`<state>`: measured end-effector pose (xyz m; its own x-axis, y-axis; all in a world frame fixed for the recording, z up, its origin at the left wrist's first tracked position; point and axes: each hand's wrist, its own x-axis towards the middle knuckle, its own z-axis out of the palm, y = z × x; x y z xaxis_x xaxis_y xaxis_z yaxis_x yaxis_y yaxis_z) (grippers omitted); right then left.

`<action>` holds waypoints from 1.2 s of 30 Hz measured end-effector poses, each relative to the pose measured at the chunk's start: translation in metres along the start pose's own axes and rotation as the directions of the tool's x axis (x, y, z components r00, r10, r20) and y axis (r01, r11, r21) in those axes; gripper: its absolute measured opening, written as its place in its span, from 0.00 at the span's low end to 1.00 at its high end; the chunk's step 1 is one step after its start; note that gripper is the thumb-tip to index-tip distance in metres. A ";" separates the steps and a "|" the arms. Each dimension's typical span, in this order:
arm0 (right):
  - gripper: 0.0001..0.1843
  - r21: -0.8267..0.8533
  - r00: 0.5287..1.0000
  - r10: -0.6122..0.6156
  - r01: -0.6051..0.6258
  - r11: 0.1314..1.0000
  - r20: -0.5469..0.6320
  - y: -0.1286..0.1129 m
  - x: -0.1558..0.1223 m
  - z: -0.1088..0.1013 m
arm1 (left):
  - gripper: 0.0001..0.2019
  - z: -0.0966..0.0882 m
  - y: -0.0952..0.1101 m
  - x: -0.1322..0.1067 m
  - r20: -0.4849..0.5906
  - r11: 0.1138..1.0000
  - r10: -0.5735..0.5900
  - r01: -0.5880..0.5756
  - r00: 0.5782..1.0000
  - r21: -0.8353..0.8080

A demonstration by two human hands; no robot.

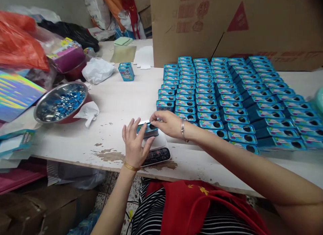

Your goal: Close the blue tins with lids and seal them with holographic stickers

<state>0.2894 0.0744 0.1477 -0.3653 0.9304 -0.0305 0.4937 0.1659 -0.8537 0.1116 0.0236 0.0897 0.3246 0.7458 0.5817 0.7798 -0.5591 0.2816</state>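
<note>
On a pale, worn surface (118,103), a person in a black-and-white striped garment (150,214) and a red apron (184,208) bent both hands to one blue tin (152,133). It sat atop the white part of a device (160,142), just beyond its black button panel (156,156). The left hand (133,140), a gold bangle (131,166) at its wrist, had its grip spread apart about the tin's left end, forefinger at the top and thumb along the near side. The right hand (163,123), wearing a silver bangle (183,127), had thumb and fingertips drawn in at the dark opening in the tin's top; whether that grip was clamped on the rim or on some small piece, I could not tell.

To the right stood long rows of similar tins (185,103), each with a dark hole on top, in front of a large cardboard carton (171,48). Over to the left, a steel bowl (45,110) held a heap of small blue and silver pieces (68,103), white crumpled paper (91,113) beside it. Beyond them, near a white plastic bag (98,71), more blue tin packaging (126,73) stood upright.
</note>
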 end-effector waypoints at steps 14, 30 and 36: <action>0.10 -0.246 0.995 -0.078 0.089 0.965 0.054 -0.007 0.005 0.011 | 0.19 -0.008 -0.008 -0.014 -0.048 0.994 -0.105 0.103 0.993 -0.048; 0.06 0.501 0.981 0.159 -0.193 0.844 0.110 -0.005 0.000 0.004 | 0.15 -0.029 -0.020 -0.029 -0.122 0.962 -0.266 0.254 0.956 -0.104; 0.03 0.777 0.942 0.250 -0.329 0.537 0.226 0.014 -0.021 -0.010 | 0.14 -0.019 -0.049 -0.066 -0.109 0.927 -0.374 0.368 0.921 -0.075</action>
<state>0.3118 0.0600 0.1419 -0.3985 0.8438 -0.3595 -0.2281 -0.4708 -0.8522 0.0412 -0.0052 0.0521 -0.0512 0.8566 0.5135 0.8023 -0.2709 0.5320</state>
